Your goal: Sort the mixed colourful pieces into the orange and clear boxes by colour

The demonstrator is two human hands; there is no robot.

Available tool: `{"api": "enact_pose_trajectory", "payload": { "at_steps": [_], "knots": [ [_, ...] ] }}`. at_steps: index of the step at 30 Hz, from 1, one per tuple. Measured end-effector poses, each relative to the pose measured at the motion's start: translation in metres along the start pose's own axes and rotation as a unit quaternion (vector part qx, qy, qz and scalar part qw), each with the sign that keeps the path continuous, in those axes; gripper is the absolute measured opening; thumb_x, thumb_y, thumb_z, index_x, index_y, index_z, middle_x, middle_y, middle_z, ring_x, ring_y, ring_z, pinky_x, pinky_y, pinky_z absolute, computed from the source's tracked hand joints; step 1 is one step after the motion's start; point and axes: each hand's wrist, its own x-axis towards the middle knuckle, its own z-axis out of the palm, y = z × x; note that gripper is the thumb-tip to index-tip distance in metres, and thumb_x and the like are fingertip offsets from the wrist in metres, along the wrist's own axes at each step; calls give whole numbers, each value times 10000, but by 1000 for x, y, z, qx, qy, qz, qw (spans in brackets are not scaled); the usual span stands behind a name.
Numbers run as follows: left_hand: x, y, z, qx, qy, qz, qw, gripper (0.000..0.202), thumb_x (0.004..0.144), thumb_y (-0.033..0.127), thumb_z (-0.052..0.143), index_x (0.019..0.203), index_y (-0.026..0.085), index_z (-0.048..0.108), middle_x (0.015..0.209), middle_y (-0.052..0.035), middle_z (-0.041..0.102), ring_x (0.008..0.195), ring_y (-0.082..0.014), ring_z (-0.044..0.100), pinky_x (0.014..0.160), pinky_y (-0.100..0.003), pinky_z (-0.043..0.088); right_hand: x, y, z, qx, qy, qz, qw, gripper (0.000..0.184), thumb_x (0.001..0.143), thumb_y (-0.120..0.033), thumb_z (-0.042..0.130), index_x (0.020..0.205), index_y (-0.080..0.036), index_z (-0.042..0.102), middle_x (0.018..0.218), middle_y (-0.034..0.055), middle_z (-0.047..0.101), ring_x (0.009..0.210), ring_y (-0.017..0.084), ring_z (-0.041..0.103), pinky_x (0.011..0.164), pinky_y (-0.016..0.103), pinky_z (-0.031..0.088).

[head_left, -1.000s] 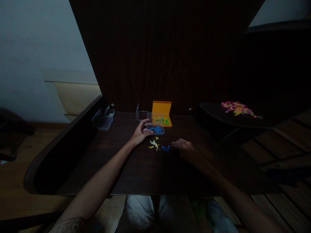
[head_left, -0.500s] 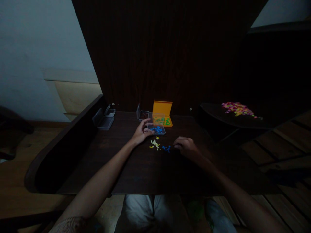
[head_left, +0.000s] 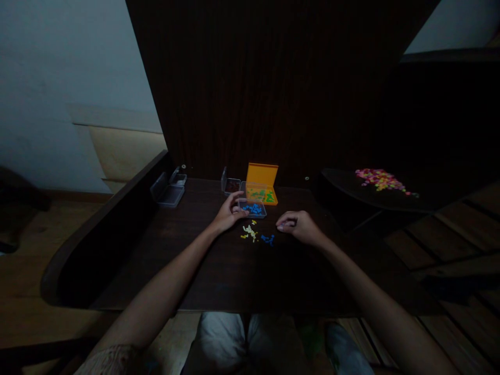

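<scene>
On the dark wooden table (head_left: 219, 271) a small clear box (head_left: 253, 209) holds blue pieces. My left hand (head_left: 227, 212) rests at the box's left edge, its fingers curled around the corner. Loose pale yellow pieces (head_left: 248, 232) and a few blue pieces (head_left: 267, 239) lie just in front of the box. My right hand (head_left: 297, 226) hovers right of the loose pieces with its fingers pinched together; what they hold is too small to make out. An open orange box (head_left: 261, 188) with green and yellow pieces stands behind the clear box.
A small clear case with dark contents (head_left: 229, 185) sits left of the orange box. Two empty clear cases (head_left: 169, 191) lie at the table's back left. A heap of pink and yellow pieces (head_left: 378, 178) lies on a dark side surface at the right.
My right hand has lifted from beside the blue pieces and moved up and slightly back, its fingers now pinched. My left hand stays at the clear box.
</scene>
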Motion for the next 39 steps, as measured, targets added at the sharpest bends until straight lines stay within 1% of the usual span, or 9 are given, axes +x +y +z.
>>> {"api": "enact_pose_trajectory", "payload": {
  "at_steps": [3, 7, 12, 15, 18, 24, 29, 33, 39],
  "knots": [
    [0, 0, 0, 6, 2, 1, 1000, 703, 630, 141, 809, 1259, 217, 504, 1189, -80, 598, 700, -74, 619, 745, -268, 546, 15, -18, 2, 18, 15, -42, 999, 92, 692, -222, 713, 752, -164, 752, 821, 55, 737, 679, 158, 660, 657, 267, 538],
    [0, -1, 0, 13, -3, 0, 1000, 727, 631, 159, 805, 1284, 221, 492, 1204, -82, 582, 702, -72, 604, 766, -286, 534, 42, -36, 17, -27, 44, -86, 995, 109, 705, -125, 698, 778, -170, 764, 831, 51, 750, 733, 180, 682, 709, 290, 546],
    [-1, 0, 0, 8, -10, 3, 1000, 735, 628, 184, 808, 1286, 223, 482, 1199, -79, 573, 730, -84, 600, 797, -306, 523, 68, -47, 37, -53, 19, -106, 993, 173, 763, -65, 663, 853, -164, 772, 895, 61, 765, 828, 185, 706, 778, 296, 546],
    [-1, 2, 1, 0, -10, 1, 1000, 722, 628, 185, 807, 1273, 229, 484, 1193, -66, 580, 762, -100, 617, 813, -310, 526, 73, -50, 37, -78, -2, -138, 987, 231, 802, -67, 638, 943, -194, 770, 961, 52, 766, 889, 189, 706, 825, 316, 539],
    [-2, 3, 2, -5, -12, -2, 1000, 717, 628, 180, 809, 1266, 228, 486, 1189, -65, 582, 764, -99, 627, 812, -306, 529, 70, -47, 30, -120, 20, -170, 978, 254, 814, -60, 624, 964, -205, 769, 970, 53, 763, 911, 199, 696, 855, 338, 524],
    [-1, 2, 1, -7, -8, -8, 1000, 711, 637, 128, 796, 1272, 215, 488, 1211, -82, 572, 737, -79, 629, 792, -287, 531, 60, -28, 23, -163, 74, -139, 974, 133, 819, -132, 667, 899, -174, 765, 885, 60, 729, 805, 175, 656, 755, 290, 502],
    [0, 2, 1, -4, -12, -5, 1000, 711, 633, 103, 783, 1273, 215, 493, 1217, -85, 580, 727, -73, 616, 770, -268, 528, 58, -22, 32, -229, 52, -110, 966, 101, 777, -128, 713, 849, -171, 770, 820, 48, 675, 773, 164, 601, 743, 282, 467],
    [-1, 3, 1, 1, -22, -4, 1000, 704, 632, 111, 787, 1266, 215, 498, 1203, -83, 594, 726, -76, 613, 760, -263, 528, 60, -24, 35, -213, 36, -80, 973, 106, 757, -95, 710, 811, -164, 769, 792, 31, 673, 738, 140, 595, 712, 249, 454],
    [-2, 3, 1, 9, -28, -4, 1000, 708, 631, 141, 802, 1265, 216, 495, 1212, -84, 578, 736, -81, 617, 762, -264, 522, 61, -26, 31, -186, 20, -46, 981, 134, 704, -69, 718, 757, -182, 767, 746, -4, 690, 697, 122, 598, 646, 214, 435]
  ]
}}
